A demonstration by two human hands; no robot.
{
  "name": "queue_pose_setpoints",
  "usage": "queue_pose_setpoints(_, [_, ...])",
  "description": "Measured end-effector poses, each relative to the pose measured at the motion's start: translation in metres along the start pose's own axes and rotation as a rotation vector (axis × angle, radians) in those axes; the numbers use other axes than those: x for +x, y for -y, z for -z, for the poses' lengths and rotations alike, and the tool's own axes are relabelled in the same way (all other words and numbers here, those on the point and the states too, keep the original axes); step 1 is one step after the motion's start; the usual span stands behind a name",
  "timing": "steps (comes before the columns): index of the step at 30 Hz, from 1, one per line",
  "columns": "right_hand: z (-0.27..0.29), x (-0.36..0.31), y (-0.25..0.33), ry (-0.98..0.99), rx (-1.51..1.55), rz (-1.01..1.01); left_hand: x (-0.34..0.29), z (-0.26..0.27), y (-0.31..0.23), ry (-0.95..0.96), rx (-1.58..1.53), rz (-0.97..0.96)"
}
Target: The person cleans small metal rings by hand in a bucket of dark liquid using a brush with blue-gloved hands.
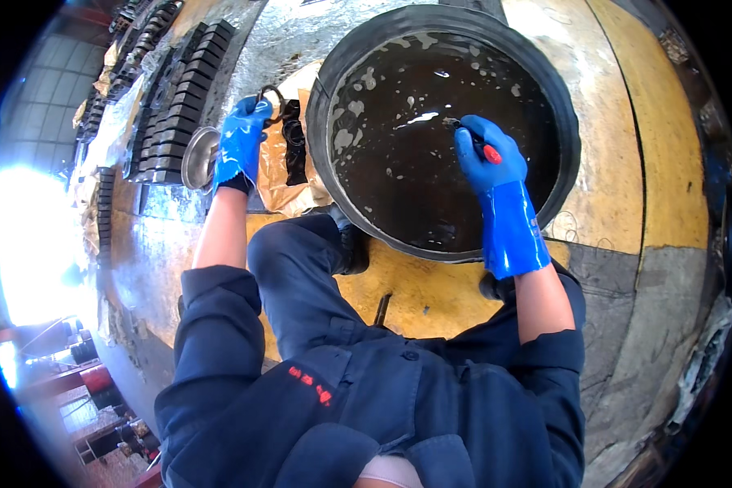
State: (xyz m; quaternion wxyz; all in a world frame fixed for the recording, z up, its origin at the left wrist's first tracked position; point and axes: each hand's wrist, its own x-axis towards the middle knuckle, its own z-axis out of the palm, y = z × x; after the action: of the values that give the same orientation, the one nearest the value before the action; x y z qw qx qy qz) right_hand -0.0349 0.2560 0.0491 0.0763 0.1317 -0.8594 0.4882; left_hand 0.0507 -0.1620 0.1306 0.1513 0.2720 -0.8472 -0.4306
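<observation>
Around your reach, the tub (568, 134) sets the main boundary: its thick black rim curves ahead of both knees, and dark liquid (398, 183) with pale foam patches fills it. Bare floor (663, 163) lies open beyond the rim on your right. On your left, room is tighter: paper (275, 183) with black parts (294, 146) on it lies beside the tub, a metal bowl (197, 159) sits just beside your wrist, and a row of black blocks (175, 114) stands farther out. Your left boot (351, 248) is close to the near rim.

Your tool (491, 154) is above the liquid, inside the rim line. Its long axis runs diagonally, red end toward you and to the right, tip away and to the left; whether the tip touches the liquid cannot be determined. The ring (281, 104) is at your left, above the paper and outside the tub, its curve extending past your fingertips toward the rim.

Your left hand (242, 140), gloved in blue, grips the ring with fingers bent around its near side. Your right hand (500, 167), likewise gloved, is clenched about the tool's handle, leaving the red end exposed.
</observation>
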Motion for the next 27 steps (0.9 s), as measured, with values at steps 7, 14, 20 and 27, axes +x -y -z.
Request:
queue_pose_setpoints(7, [0.013,0.000,-0.003,-0.032,-0.042,-0.013,0.012,0.009,0.008,-0.018,0.284,-0.154])
queue_pose_setpoints(14, [0.017,0.005,-0.013,-0.087,-0.016,0.068,-0.026,-0.094,-0.064,0.411,0.131,-0.261])
queue_pose_setpoints(20, [0.017,0.007,-0.013,-0.159,-0.073,0.026,-0.054,-0.207,-0.026,0.976,0.449,-0.292])
queue_pose_setpoints(27, [0.028,0.002,-0.010,-0.135,-0.156,-0.029,-0.098,-0.264,0.006,1.006,0.502,-0.062])
